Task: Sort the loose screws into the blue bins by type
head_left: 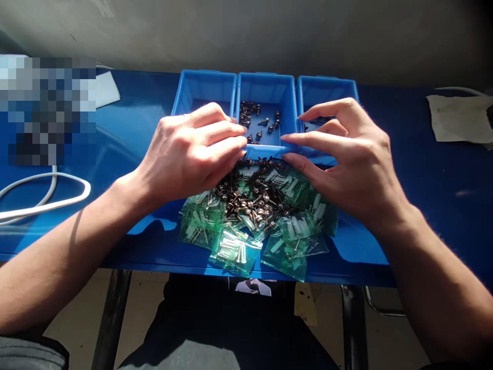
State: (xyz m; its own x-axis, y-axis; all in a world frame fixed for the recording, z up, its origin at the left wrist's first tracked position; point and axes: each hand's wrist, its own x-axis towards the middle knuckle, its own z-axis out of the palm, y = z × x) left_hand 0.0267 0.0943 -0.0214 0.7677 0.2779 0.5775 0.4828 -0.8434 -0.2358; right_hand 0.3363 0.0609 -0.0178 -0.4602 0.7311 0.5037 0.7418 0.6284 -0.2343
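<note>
My left hand [194, 151] lies over the front of the left blue bin [204, 77], its fingers stretched out side by side toward the middle blue bin [265, 78]. Its thumb is hidden. At the middle bin's front right corner, my right hand [342, 144] has thumb and fingers apart, with nothing visible between them. Several dark screws [271, 126] lie inside the middle bin. Just in front of the bins is a heap of loose dark screws [262, 200]. Around and under it are green plastic bags [239, 252] with screws and white wall plugs [296, 226].
The right blue bin [327, 85] is partly covered by my right hand. A white cable [73, 177] loops across the blue table [431, 205] at the left, beside a blurred patch. Brownish paper [458, 118] lies far right. A grey wall [269, 36] rises behind.
</note>
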